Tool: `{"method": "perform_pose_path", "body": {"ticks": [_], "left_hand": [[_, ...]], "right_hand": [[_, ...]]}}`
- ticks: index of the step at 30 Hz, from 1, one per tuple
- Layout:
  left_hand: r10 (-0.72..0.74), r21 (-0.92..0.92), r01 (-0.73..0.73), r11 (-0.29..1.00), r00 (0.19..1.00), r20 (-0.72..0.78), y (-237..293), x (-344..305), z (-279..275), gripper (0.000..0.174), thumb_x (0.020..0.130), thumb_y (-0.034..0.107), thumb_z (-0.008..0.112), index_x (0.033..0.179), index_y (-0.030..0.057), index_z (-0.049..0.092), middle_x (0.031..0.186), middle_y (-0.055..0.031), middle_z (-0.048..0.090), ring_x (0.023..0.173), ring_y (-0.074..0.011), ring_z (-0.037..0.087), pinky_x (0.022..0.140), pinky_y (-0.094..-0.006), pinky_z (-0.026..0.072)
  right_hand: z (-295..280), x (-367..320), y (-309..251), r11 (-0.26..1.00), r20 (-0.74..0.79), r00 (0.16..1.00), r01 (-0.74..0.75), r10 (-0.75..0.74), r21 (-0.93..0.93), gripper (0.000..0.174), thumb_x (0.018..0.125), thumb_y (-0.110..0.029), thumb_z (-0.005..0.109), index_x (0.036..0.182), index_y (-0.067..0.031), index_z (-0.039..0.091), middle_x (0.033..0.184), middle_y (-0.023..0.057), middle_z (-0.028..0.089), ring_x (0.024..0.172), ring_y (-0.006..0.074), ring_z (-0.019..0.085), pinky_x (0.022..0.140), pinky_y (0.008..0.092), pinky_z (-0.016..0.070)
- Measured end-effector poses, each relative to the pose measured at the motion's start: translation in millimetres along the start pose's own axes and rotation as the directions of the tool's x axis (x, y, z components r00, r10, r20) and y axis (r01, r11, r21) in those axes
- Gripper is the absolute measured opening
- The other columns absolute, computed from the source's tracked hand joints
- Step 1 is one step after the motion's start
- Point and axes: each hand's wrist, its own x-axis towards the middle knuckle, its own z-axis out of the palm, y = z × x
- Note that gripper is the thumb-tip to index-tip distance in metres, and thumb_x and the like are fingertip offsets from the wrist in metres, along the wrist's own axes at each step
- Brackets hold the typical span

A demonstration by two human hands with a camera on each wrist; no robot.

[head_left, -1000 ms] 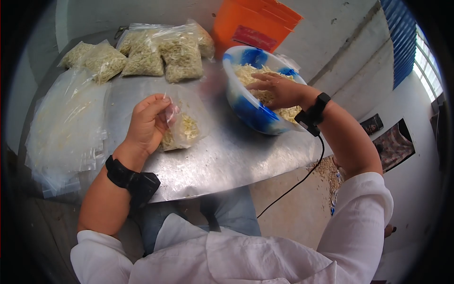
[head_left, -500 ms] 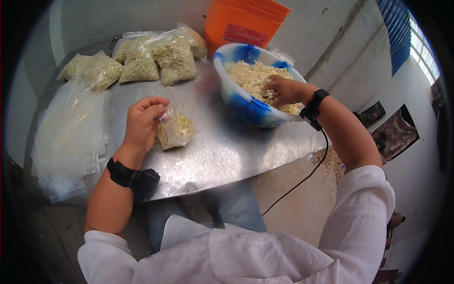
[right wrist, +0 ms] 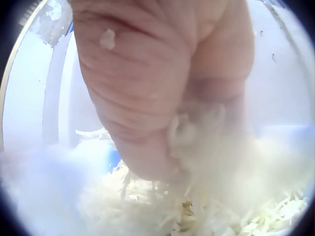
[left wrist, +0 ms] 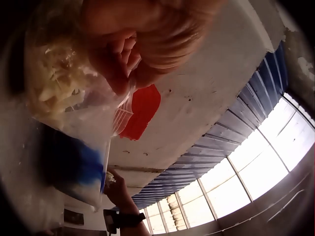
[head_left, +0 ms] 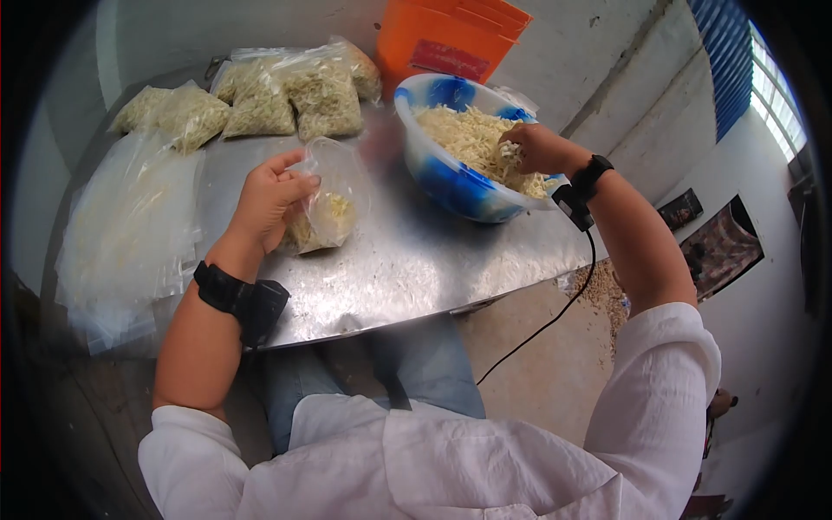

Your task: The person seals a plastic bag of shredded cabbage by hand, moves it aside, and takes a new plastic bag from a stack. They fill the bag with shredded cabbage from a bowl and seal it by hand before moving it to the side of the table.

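My left hand (head_left: 270, 198) pinches the rim of a clear plastic bag (head_left: 334, 195), which stands on the metal table with some pale shreds in its bottom. In the left wrist view the thumb and fingers (left wrist: 129, 73) grip the film of the bag (left wrist: 64, 93). Over the right side of a blue and white bowl (head_left: 442, 178), my right hand (head_left: 542, 149) holds a clump of pale shreds (head_left: 510, 154) in curled fingers. The right wrist view shows the hand (right wrist: 152, 83) closed round shreds, just above the heap (right wrist: 197, 216).
Several filled bags (head_left: 325, 100) stand at the table's back left. Flat empty bags (head_left: 130, 225) lie in a pile at the left. An orange container (head_left: 451, 39) is behind the bowl. A cable (head_left: 555, 319) hangs from the right wrist camera.
My right hand has closed its spread fingers on shreds and lifted slightly. The left hand's grip has shifted, and the bag's mouth now stands wider and rounder.
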Motion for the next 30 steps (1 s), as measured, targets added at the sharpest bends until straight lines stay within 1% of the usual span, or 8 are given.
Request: {"method": "perform_pose_path", "body": {"ticks": [2, 4, 6, 9, 15, 17, 26, 30], "left_hand": [[-0.101, -0.019, 0.100, 0.995, 0.994, -0.052, -1.7, 4.3, -5.8, 0.029, 0.078, 0.003, 0.062, 0.106, 0.0011, 0.054, 0.081, -0.0018, 0.059, 0.067, -0.0077, 0.056, 0.060, -0.0206, 0.0471], [-0.154, -0.025, 0.158, 0.987, 0.982, 0.107, -4.0, 9.1, -17.4, 0.018, 0.080, 0.007, 0.062, 0.097, 0.0022, 0.058, 0.078, -0.0008, 0.059, 0.066, -0.0076, 0.057, 0.062, -0.0205, 0.0484], [-0.137, -0.042, 0.142, 0.989, 0.986, 0.100, -4.9, 6.6, -14.1, 0.015, 0.081, 0.009, 0.062, 0.093, 0.0025, 0.058, 0.076, -0.0002, 0.059, 0.065, -0.0069, 0.056, 0.060, -0.0196, 0.0474], [-0.110, -0.050, 0.116, 0.992, 0.987, 0.117, 0.2, 3.4, -10.1, 0.012, 0.082, 0.011, 0.061, 0.091, 0.0022, 0.059, 0.073, 0.0003, 0.058, 0.061, -0.0056, 0.054, 0.056, -0.0178, 0.0447], [-0.018, -0.035, 0.022, 0.999, 0.995, 0.099, -5.8, 9.9, -17.8, 0.011, 0.083, 0.012, 0.060, 0.086, 0.0021, 0.059, 0.067, 0.0007, 0.055, 0.055, -0.0049, 0.049, 0.051, -0.0180, 0.0384], [-0.006, -0.040, 0.010, 0.999, 0.996, 0.085, -5.5, 9.3, -17.7, 0.012, 0.083, 0.010, 0.060, 0.090, 0.0000, 0.059, 0.067, 0.0002, 0.055, 0.055, -0.0043, 0.049, 0.051, -0.0168, 0.0394], [0.052, 0.007, -0.053, 0.999, 0.997, 0.052, 0.0, 4.5, 13.3, 0.008, 0.082, 0.009, 0.060, 0.085, 0.0020, 0.059, 0.064, 0.0011, 0.053, 0.053, -0.0041, 0.047, 0.048, -0.0166, 0.0368], [0.187, 0.276, -0.206, 0.939, 0.978, 0.094, 39.4, -5.3, 41.2, 0.007, 0.082, 0.010, 0.058, 0.080, 0.0036, 0.058, 0.062, 0.0018, 0.052, 0.050, -0.0034, 0.043, 0.046, -0.0168, 0.0326]], "right_hand": [[-14.6, -4.7, -3.6, 1.000, -0.040, 0.999, 0.000, 0.002, 0.030, 0.053, 0.060, -0.001, 0.069, 0.111, -0.0038, 0.055, 0.102, 0.0130, 0.059, 0.094, 0.0265, 0.057, 0.084, 0.0320, 0.0455], [-24.7, -8.6, -0.9, 0.900, -0.167, 0.974, -0.068, 0.154, 0.431, 0.051, 0.063, -0.006, 0.069, 0.112, -0.0033, 0.056, 0.093, 0.0123, 0.063, 0.086, 0.0221, 0.060, 0.077, 0.0306, 0.0469], [-23.8, -7.7, 7.5, 0.890, -0.158, 0.973, -0.080, 0.167, 0.448, 0.049, 0.066, -0.006, 0.069, 0.113, -0.0035, 0.055, 0.092, 0.0108, 0.063, 0.083, 0.0173, 0.060, 0.076, 0.0281, 0.0470], [-24.7, -5.6, 5.7, 0.969, -0.161, 0.968, -0.159, 0.191, 0.190, 0.049, 0.068, -0.003, 0.068, 0.114, -0.0028, 0.054, 0.092, 0.0121, 0.063, 0.082, 0.0173, 0.061, 0.075, 0.0278, 0.0476], [-30.8, -6.6, 4.3, 0.864, -0.124, 0.964, -0.148, 0.234, 0.481, 0.048, 0.067, -0.001, 0.067, 0.113, -0.0006, 0.054, 0.092, 0.0088, 0.063, 0.085, 0.0160, 0.060, 0.076, 0.0275, 0.0481], [-31.1, -10.3, 3.0, 0.714, -0.146, 0.943, -0.121, 0.300, 0.690, 0.046, 0.068, 0.001, 0.066, 0.112, -0.0012, 0.054, 0.092, 0.0062, 0.062, 0.085, 0.0145, 0.060, 0.077, 0.0264, 0.0483], [-31.8, -14.5, 13.8, 0.600, -0.237, 0.936, 0.036, 0.259, 0.799, 0.040, 0.070, 0.006, 0.059, 0.109, -0.0029, 0.055, 0.094, 0.0031, 0.060, 0.085, 0.0123, 0.058, 0.079, 0.0254, 0.0482], [-31.5, -18.7, 11.7, 0.581, -0.306, 0.917, 0.109, 0.254, 0.806, 0.040, 0.071, 0.005, 0.060, 0.110, -0.0031, 0.054, 0.094, 0.0032, 0.060, 0.084, 0.0120, 0.058, 0.078, 0.0252, 0.0485]]}}
